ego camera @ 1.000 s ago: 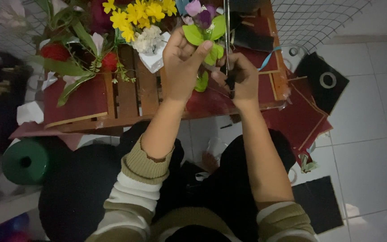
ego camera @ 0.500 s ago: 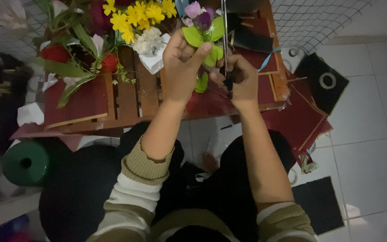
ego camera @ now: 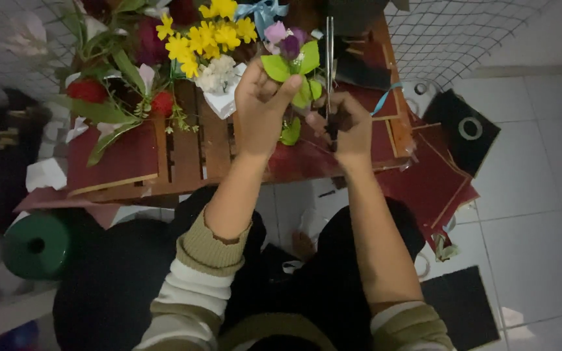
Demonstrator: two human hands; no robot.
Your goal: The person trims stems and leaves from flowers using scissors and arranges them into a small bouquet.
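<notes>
A small sprig (ego camera: 292,55) with purple blooms and broad green leaves is held up over the far side of the wooden table (ego camera: 193,140). The left hand (ego camera: 261,104) pinches it from below, thumb and fingers pressed together around the stem just under the leaves. Just beside it, the right hand (ego camera: 345,123) is closed round the dark handles of a pair of scissors (ego camera: 330,71), blades pointing up and away next to the sprig; I cannot tell whether the blades touch the stem. Behind the sprig lie yellow flowers (ego camera: 206,36), a white bloom (ego camera: 217,73) and a blue ribbon (ego camera: 261,10). Red flowers (ego camera: 125,97) with long leaves lie to the left. Red paper sheets (ego camera: 434,179) spill off the right edge. A green roll (ego camera: 37,246) sits low on the left.
</notes>
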